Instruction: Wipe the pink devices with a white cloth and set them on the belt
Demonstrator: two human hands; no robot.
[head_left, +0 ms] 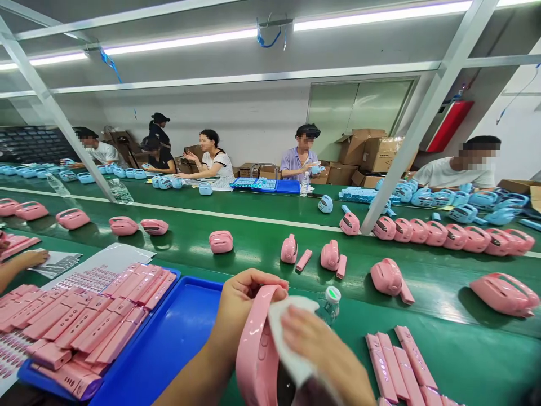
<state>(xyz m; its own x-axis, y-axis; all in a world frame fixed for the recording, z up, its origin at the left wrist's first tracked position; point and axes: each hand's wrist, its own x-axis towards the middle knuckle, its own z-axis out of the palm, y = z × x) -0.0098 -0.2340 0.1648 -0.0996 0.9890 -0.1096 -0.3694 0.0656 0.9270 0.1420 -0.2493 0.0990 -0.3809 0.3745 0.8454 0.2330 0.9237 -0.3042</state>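
My left hand (232, 304) grips the top of a pink portable speaker-like device (252, 355) with a loop handle and round buttons; it is tilted, its dark front panel partly covered. My right hand (327, 352), slightly blurred, presses a white cloth (284, 330) against the device's face. Left of my hands, a blue tray (181, 321) holds a pile of pink bar-shaped pieces (99, 324). More pink bars (399, 363) lie at the lower right. A clear bottle with a green-and-white cap (332, 304) stands just beyond my right hand.
Pink devices (221, 241) are spread along the green conveyor belt (181, 248), with a row of them (454, 235) at right. Sheets of stickers (101, 273) lie at left beside another person's hand (36, 258). People sit across the line with blue devices (325, 203). Metal frame posts (422, 124) rise nearby.
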